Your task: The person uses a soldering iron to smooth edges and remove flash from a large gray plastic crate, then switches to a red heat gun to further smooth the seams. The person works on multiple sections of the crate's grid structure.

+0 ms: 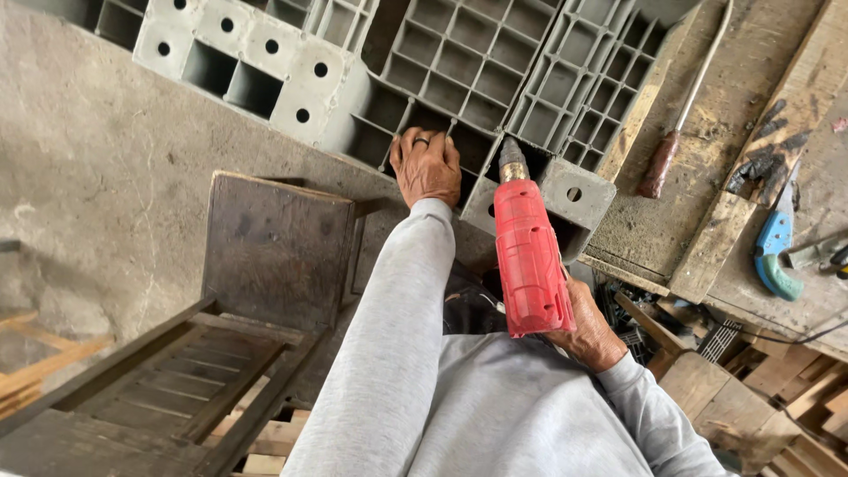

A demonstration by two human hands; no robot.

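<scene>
A grey plastic pallet [459,62] with a ribbed grid underside stands tilted across the top of the head view. My left hand [426,166], a ring on one finger, grips the pallet's lower edge among the ribs. My right hand [587,331] holds a red power drill [527,256] by its handle. The drill's dark chuck tip [511,157] points up and touches the pallet next to a corner block [574,194]. Both arms are in grey sleeves.
A dark wooden chair [265,256] stands at the left on a concrete floor. A worn wooden workbench [707,177] at the right carries a long screwdriver [676,132] and a blue-handled tool [776,256]. Wood offcuts [777,380] lie at the lower right.
</scene>
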